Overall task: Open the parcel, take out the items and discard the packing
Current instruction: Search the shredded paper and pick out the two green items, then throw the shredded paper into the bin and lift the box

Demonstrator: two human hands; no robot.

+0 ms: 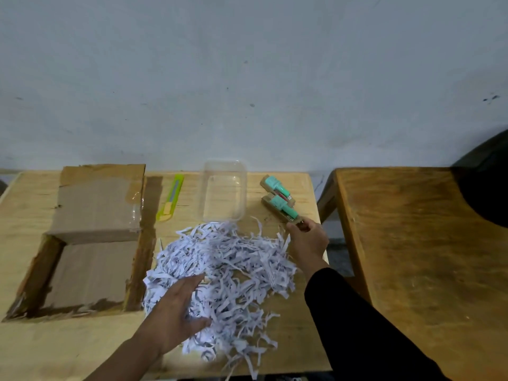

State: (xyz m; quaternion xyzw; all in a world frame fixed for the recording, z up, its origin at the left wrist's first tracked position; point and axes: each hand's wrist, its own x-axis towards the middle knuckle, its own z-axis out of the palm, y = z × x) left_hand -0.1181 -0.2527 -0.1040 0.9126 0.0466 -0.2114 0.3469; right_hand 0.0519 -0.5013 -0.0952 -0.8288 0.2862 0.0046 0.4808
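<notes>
No writing could be read. The opened parcel (90, 243) lay on the left of the pale wood surface (68, 347), by a grey wall (247, 78). The left hand (176, 312) lay flat and spread on the shredded paper (233, 270). The right hand (306, 240) pinched a carded green item (280, 206).

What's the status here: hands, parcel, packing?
Left hand open, flat on shredded paper. Right hand gripping teal carded item. Cardboard box open, looks emptied. Nothing blocking.
</notes>
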